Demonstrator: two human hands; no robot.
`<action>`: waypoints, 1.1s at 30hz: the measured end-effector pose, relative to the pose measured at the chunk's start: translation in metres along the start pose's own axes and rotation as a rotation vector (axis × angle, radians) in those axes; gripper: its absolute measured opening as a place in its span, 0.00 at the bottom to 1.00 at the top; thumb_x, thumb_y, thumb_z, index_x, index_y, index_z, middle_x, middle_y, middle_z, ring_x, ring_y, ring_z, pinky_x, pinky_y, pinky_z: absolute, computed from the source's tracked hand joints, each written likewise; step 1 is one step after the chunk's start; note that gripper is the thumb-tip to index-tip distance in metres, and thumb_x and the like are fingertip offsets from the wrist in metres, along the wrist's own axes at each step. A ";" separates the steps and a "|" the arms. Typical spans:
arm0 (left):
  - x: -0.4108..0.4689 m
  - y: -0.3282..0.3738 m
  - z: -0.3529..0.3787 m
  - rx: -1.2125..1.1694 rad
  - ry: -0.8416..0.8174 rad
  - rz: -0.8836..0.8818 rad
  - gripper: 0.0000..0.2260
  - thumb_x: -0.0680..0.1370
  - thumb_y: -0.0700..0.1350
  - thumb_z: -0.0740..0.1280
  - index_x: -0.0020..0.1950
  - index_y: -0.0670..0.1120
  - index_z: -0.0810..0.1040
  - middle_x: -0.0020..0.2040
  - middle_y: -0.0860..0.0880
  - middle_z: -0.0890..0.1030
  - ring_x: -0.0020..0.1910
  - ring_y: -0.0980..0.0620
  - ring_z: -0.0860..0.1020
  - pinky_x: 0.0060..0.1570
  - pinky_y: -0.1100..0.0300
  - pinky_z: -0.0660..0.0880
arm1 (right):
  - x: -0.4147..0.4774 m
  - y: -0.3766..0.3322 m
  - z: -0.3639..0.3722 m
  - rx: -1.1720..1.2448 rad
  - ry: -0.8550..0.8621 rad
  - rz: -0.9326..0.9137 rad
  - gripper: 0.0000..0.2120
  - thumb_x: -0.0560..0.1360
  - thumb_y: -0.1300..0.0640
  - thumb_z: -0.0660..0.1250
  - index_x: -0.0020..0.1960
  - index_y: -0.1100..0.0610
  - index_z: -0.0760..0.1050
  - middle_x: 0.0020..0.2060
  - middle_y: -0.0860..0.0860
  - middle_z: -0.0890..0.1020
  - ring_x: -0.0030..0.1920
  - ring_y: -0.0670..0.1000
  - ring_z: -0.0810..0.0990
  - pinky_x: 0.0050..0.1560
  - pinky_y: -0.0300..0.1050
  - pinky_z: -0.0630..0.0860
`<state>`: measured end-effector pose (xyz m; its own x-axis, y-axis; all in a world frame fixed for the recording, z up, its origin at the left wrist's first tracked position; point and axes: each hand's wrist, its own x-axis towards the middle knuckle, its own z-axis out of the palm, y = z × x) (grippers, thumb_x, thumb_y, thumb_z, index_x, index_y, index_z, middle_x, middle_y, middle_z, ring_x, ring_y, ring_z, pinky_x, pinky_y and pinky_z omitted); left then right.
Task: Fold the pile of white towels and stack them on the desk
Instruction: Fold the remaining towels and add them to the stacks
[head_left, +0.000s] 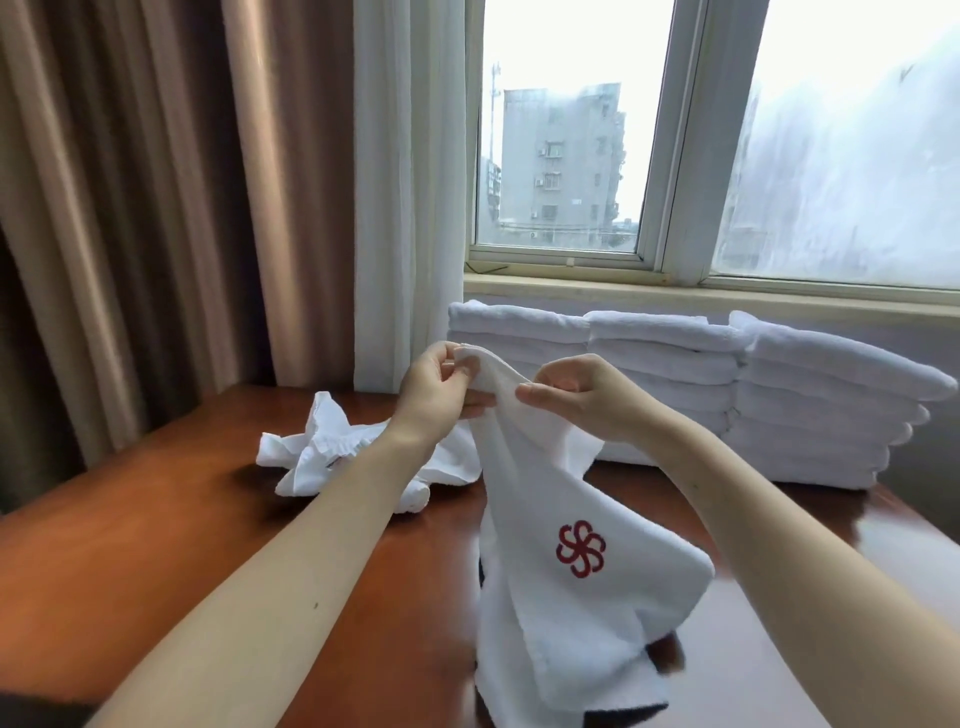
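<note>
Both hands hold one white towel (561, 597) up in front of the stacks (675, 374), close to their left end. The left hand (436, 384) pinches the towel's top edge with the thumb and curled fingers. The right hand (576, 395) pinches the same edge just beside it, thumb against forefinger, the other fingers curled in. Only a short part of the edge is stretched between the two hands. From there the towel hangs down toward the viewer and becomes wider, with a red logo (580, 550) on its face. Its lower edges are bunched low over the desk (156, 545) (whether they touch the wood I cannot tell, because the bottom runs out of view).

There are three stacks of folded white towels, side by side and touching, along the far edge of the desk below the sill (675, 293). In the right one the towels stick out to the right. Left of the stacks and nearer than them, a loose pile (332, 457) of unfolded towels lies crumpled on the desk, partly hidden behind the left forearm. In front of the pile, bare brown wood shows up to the desk's left edge. In front of the stacks, right of the hanging towel, another strip of wood reaches the right edge. Curtains (130, 208) hang left of the stacks.
</note>
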<state>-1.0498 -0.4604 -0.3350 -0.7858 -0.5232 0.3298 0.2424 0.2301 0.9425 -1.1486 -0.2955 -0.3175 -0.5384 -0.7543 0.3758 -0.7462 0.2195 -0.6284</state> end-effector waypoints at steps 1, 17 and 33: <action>0.002 0.000 0.000 -0.008 0.043 0.015 0.06 0.84 0.41 0.60 0.56 0.41 0.74 0.46 0.47 0.82 0.36 0.55 0.84 0.42 0.60 0.83 | 0.000 -0.001 -0.002 -0.019 -0.009 0.012 0.18 0.76 0.46 0.71 0.33 0.55 0.76 0.24 0.42 0.65 0.27 0.43 0.62 0.28 0.35 0.58; 0.002 -0.003 0.004 0.489 -0.096 0.179 0.12 0.71 0.54 0.72 0.53 0.57 0.78 0.45 0.56 0.79 0.46 0.57 0.80 0.46 0.61 0.77 | -0.014 0.009 -0.004 0.184 0.163 0.055 0.06 0.80 0.64 0.65 0.47 0.59 0.79 0.40 0.54 0.76 0.41 0.50 0.71 0.44 0.45 0.67; 0.001 -0.038 0.030 0.544 -0.520 0.268 0.24 0.67 0.58 0.75 0.61 0.67 0.73 0.30 0.60 0.70 0.32 0.61 0.69 0.38 0.67 0.70 | -0.043 0.025 0.004 0.152 -0.054 0.177 0.08 0.79 0.62 0.67 0.52 0.55 0.84 0.51 0.54 0.86 0.52 0.50 0.82 0.61 0.48 0.76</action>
<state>-1.0766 -0.4447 -0.3723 -0.9373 0.0252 0.3477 0.2541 0.7323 0.6318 -1.1421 -0.2596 -0.3519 -0.6310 -0.7452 0.2158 -0.5720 0.2589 -0.7784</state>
